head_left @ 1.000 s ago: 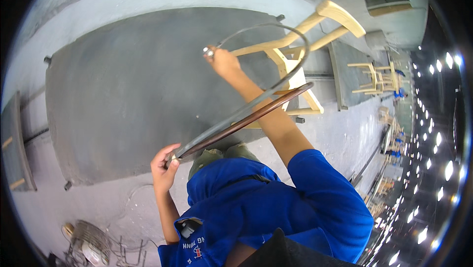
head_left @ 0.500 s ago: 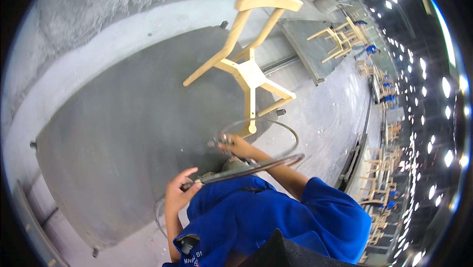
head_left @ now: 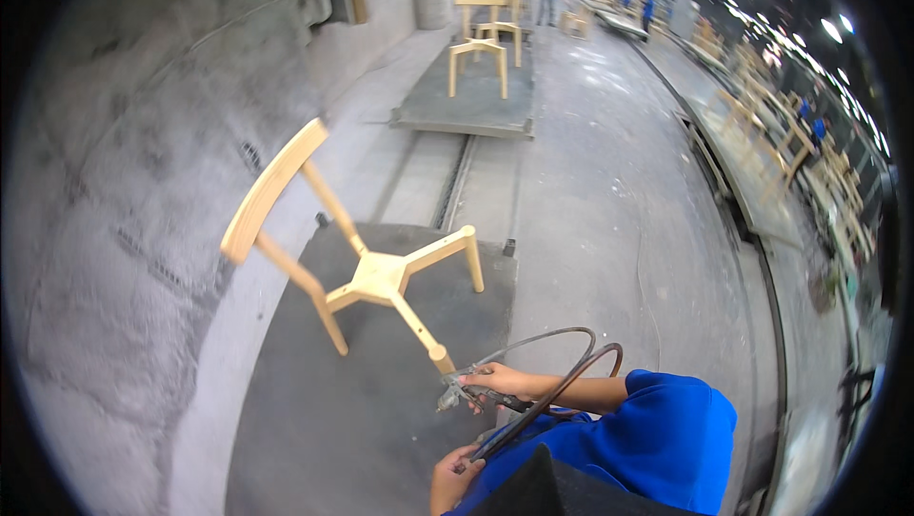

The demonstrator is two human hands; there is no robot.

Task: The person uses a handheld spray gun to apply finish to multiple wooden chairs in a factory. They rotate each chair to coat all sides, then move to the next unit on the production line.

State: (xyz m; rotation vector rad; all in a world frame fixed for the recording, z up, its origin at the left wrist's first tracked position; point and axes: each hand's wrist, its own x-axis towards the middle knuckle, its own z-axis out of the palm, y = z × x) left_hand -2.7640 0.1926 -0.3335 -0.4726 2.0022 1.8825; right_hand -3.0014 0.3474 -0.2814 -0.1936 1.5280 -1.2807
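Observation:
A spray gun is gripped in my right hand, its nozzle end pointing left over the dark board. Hoses run from the gun in loops past my right forearm. Lower down, near the bottom edge, my left hand is closed around the dark hose. A pale wooden chair frame stands on the dark platform, with a curved backrest and a small flat centre piece. Its nearest leg ends close to the spray gun; contact between them cannot be made out.
Ahead, more wooden chairs stand on another platform. A floor track links the two platforms. A rough grey wall rises at left. Across the floor, at right, a long line carries many chairs, and people in blue work far off.
The view has swung round, so the chair now appears at left and the far platform straight ahead. My right hand, with the spray gun, is now beside the chair's nearest leg. My left hand has closed on the hose.

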